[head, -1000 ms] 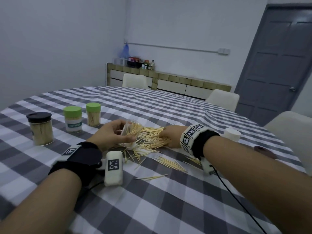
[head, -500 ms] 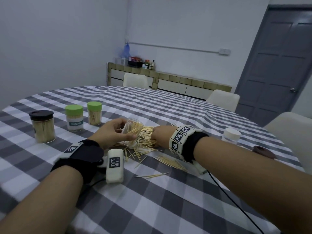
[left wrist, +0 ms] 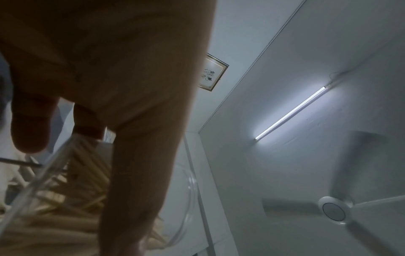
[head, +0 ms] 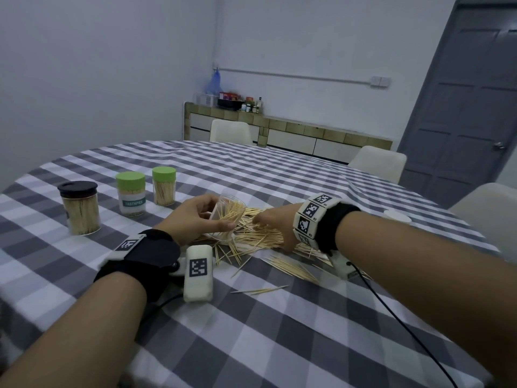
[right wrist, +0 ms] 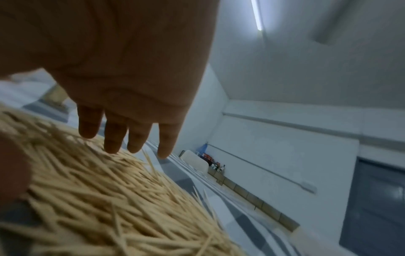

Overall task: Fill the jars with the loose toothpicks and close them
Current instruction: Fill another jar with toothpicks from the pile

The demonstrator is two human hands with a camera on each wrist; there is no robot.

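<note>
Clearly the loose toothpicks [head: 260, 236] are very light, thin and stiff, with sharp ends, so I think single ones slip away and it is better to gather a bundle from the side and keep the sticks parallel. They lie in a heap on the checked tablecloth [head: 279, 345], with some scattered sticks nearer to the person.

The left hand [head: 195, 219] holds a clear jar [head: 228, 212] tilted at the left edge of the heap, thumb and fingers curled around its wall; the mouth faces the pile and some toothpicks are already inside. This plastic wall looks smooth, so a firm hold around the middle seems right. The right hand [head: 275, 224] rests on the heap with fingers [right wrist: 114, 136] almost straight, gripping nothing.

Further left stand three closed jars, all holding toothpicks: a black-lidded jar [head: 79, 208] and two green-lidded jars [head: 131, 197]. A white lid [head: 397, 217] lies far right.
</note>
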